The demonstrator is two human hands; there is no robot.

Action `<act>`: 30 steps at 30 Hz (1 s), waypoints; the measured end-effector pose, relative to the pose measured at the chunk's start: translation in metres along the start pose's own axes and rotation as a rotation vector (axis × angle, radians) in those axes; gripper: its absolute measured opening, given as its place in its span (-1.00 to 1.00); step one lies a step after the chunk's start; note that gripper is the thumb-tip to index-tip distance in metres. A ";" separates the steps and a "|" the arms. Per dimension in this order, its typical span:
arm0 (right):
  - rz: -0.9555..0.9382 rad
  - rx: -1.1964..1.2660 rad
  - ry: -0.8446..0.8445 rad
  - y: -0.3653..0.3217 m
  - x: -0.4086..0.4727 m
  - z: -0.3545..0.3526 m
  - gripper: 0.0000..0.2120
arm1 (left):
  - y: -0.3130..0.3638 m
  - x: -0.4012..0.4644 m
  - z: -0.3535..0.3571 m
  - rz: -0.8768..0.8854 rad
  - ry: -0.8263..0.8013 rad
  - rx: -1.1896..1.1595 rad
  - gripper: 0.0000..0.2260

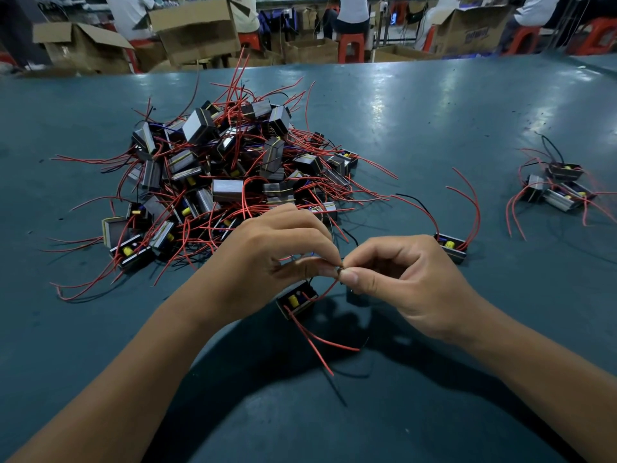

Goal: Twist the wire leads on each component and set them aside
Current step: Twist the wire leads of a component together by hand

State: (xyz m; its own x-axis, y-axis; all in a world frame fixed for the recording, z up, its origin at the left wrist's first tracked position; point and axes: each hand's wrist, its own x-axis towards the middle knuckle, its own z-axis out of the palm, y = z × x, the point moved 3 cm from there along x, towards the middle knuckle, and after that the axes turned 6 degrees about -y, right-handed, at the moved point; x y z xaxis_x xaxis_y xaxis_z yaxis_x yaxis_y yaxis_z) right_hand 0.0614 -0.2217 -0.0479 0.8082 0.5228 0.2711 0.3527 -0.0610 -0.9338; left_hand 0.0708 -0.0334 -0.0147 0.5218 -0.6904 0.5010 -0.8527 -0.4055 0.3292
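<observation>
A small black component [296, 301] with a yellow part inside hangs just above the teal table [434, 135], below my hands. Red wire leads [317, 342] trail from it toward me. My left hand [273, 252] and my right hand [400, 279] meet fingertip to fingertip above it, each pinching the end of its leads between thumb and forefinger. A big pile of like components [217, 168] with tangled red wires lies beyond my left hand. A small group of components [557, 188] sits at the far right.
One single component [452, 247] with long red leads lies just past my right hand. Beyond the table's far edge stand cardboard boxes [197, 28], red stools [350, 45] and seated people.
</observation>
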 end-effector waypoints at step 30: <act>-0.217 -0.503 0.033 -0.015 -0.002 0.000 -0.95 | 0.014 -0.002 0.013 -0.584 -0.111 -0.617 -0.81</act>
State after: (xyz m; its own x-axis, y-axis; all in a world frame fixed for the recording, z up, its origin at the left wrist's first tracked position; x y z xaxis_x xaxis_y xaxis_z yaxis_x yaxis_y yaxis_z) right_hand 0.0546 -0.2222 -0.0345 0.7029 0.5426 0.4599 0.6886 -0.3573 -0.6310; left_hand 0.0581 -0.0456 -0.0215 0.8406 -0.5397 0.0452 -0.2656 -0.3382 0.9028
